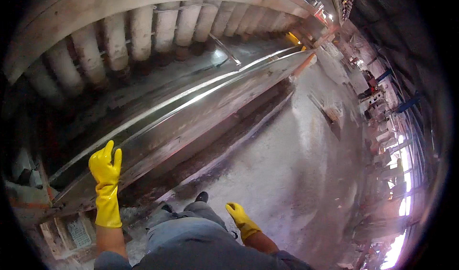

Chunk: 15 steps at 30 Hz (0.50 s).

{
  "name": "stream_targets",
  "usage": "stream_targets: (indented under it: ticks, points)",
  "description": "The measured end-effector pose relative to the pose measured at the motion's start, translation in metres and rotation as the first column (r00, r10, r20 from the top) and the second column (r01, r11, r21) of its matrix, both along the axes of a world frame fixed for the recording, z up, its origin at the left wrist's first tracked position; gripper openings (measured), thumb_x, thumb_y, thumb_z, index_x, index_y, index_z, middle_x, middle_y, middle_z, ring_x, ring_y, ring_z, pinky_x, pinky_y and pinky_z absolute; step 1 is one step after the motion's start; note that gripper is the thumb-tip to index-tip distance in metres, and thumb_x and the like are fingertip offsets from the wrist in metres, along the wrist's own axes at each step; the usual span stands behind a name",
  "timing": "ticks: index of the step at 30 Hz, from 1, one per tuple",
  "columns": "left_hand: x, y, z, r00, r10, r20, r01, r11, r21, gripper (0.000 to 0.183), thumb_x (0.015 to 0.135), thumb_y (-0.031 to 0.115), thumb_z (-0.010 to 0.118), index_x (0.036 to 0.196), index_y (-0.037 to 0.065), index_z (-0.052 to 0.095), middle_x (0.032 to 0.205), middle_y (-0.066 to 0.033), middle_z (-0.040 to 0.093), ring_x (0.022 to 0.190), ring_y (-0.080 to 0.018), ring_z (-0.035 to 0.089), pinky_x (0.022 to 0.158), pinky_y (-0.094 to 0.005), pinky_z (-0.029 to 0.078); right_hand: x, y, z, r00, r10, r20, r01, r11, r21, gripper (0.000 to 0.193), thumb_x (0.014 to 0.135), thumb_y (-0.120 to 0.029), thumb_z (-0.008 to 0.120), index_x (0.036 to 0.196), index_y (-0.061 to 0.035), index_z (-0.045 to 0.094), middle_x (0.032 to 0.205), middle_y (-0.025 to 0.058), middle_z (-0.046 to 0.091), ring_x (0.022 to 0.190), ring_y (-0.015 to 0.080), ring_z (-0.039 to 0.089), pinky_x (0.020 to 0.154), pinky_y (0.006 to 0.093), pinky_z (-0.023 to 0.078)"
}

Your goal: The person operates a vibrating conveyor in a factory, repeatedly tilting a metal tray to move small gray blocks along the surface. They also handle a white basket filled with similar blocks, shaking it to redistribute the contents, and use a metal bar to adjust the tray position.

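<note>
Both my hands wear long yellow rubber gloves. My left hand [105, 164] is raised over the near left end of a long trough-like machine [205, 112]. Its thumb and forefinger stand apart and hold nothing; whether it touches the machine's edge I cannot tell. A bright metal strip [191, 100] runs along the machine's side, away to the upper right. My right hand [237, 216] hangs low beside my body, above the floor. Its fingers look curled together, and no object shows in them.
Beyond the trough stands a row of pale, rounded columns [165, 28] under a curved beam [71, 11]. A grey, stained floor [267, 174] spreads to the right, with a flat grate-like piece [327, 110] on it. Blurred stacked items [382, 126] line the far right side.
</note>
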<state>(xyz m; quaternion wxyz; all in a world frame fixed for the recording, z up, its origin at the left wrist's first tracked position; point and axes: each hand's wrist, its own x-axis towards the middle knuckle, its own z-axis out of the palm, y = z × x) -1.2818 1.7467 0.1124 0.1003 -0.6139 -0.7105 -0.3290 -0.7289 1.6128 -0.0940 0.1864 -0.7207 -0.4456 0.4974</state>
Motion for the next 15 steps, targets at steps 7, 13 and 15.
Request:
stream_targets:
  ticks: [7, 13, 15]
  points:
    - [0.028, 0.026, 0.009, 0.999, 0.035, 0.012, -0.033, 0.99, -0.139, 0.046, 0.088, 0.033, 0.08, 0.121, 0.001, 0.074, 0.092, -0.019, 0.074, 0.088, -0.0405, 0.069, 0.082, -0.0484, 0.052, 0.01, 0.123, 0.078, 0.983, -0.076, -0.165, 0.099, 0.986, 0.134, 0.043, 0.103, -0.024, 0.067, 0.135, 0.0041, 0.064, 0.126, 0.0138, 0.071, 0.119, 0.0212, 0.065, 0.105, 0.0338, 0.048]
    - [0.1, 0.105, 0.002, 0.99, 0.123, -0.075, -0.142, 0.922, -0.361, 0.067, 0.079, 0.038, 0.087, 0.135, 0.007, 0.067, 0.112, -0.0162, 0.074, 0.105, -0.0362, 0.068, 0.091, -0.0467, 0.052, 0.071, 0.329, 0.098, 0.996, 0.056, -0.071, -0.03, 0.945, 0.326, 0.047, 0.103, -0.022, 0.068, 0.141, 0.0039, 0.059, 0.14, 0.0176, 0.064, 0.13, 0.0255, 0.06, 0.112, 0.0372, 0.046]
    - [0.13, 0.147, 0.006, 0.989, 0.133, -0.07, -0.15, 0.849, -0.506, 0.073, 0.078, 0.039, 0.087, 0.14, 0.008, 0.063, 0.118, -0.0166, 0.073, 0.111, -0.0366, 0.067, 0.095, -0.0468, 0.052, 0.087, 0.423, 0.105, 0.995, 0.096, -0.037, -0.064, 0.861, 0.505, 0.049, 0.101, -0.021, 0.07, 0.142, 0.0039, 0.059, 0.142, 0.019, 0.063, 0.132, 0.0286, 0.059, 0.114, 0.0394, 0.045]
